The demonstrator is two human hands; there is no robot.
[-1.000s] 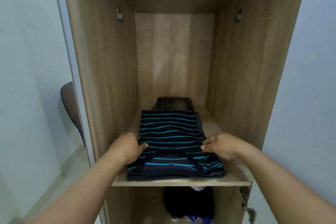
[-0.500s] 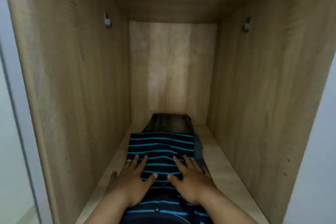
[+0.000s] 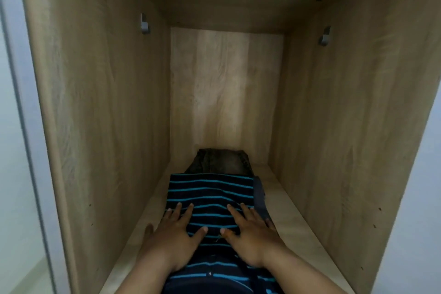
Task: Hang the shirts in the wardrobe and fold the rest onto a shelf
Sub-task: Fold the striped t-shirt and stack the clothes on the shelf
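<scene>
Both hands lie flat with fingers spread, palms down on the folded striped garment (image 3: 210, 194) — neither grasps anything. The left hand (image 3: 173, 238) rests on the garment's left part, its thumb pointing inward across the stripes and its little finger reaching off the cloth onto the bare shelf (image 3: 296, 227). The right hand (image 3: 254, 237) presses the right part, thumb turned inward towards the other thumb, the two thumb tips close but apart; its outer fingers lie over a dark grey fold (image 3: 260, 194) that shows along the garment's right edge. Both forearms come up from the bottom edge of the view, angled towards each other, wrists low.

The garment — dark navy with turquoise stripes — lies along the middle of the shelf, running from the front edge towards the back. Behind it, touching the wardrobe's back wall, sits a darker folded piece (image 3: 220, 161) partly covered by the striped one; what it is cannot be told. The garment's front end is cut off by the frame and by the arms. Two grey brackets (image 3: 144, 24) sit high on the side walls.
</scene>
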